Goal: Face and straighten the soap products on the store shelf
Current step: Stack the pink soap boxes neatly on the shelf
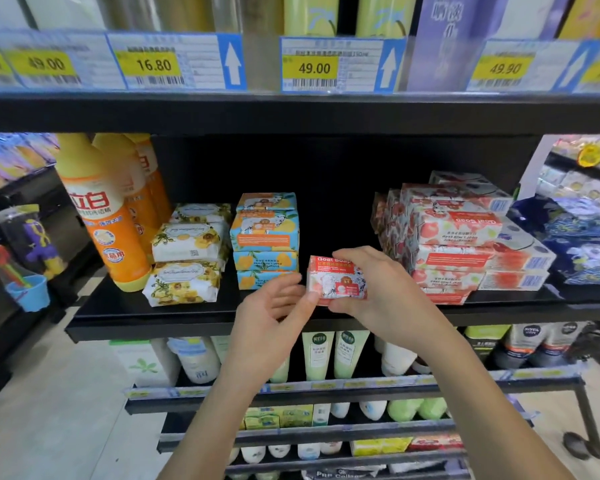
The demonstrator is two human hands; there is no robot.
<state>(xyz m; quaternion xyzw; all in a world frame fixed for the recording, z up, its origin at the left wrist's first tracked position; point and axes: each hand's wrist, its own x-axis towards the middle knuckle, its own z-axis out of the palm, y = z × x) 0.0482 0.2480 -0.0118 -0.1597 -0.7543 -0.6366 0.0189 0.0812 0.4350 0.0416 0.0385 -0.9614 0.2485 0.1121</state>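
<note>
A red Goat Soap box (pixel 335 280) is held upright just above the front of the black shelf (pixel 194 315), its label facing me. My right hand (pixel 371 282) grips its top and right side with curled fingers. My left hand (pixel 278 306) pinches its lower left corner. To the right stands an untidy stack of red soap boxes (pixel 454 244), some upside down or turned sideways. To the left are a stack of blue and yellow soap boxes (pixel 264 239) and yellow floral wrapped soaps (pixel 187 258).
Orange detergent bottles (pixel 101 216) stand at the shelf's left end. Dark blue packs (pixel 582 244) lie at the right end. Price tags (pixel 314 65) line the shelf above. Tubes and bottles (pixel 329 355) fill the lower shelves. A toy rack (pixel 25 258) hangs at the left.
</note>
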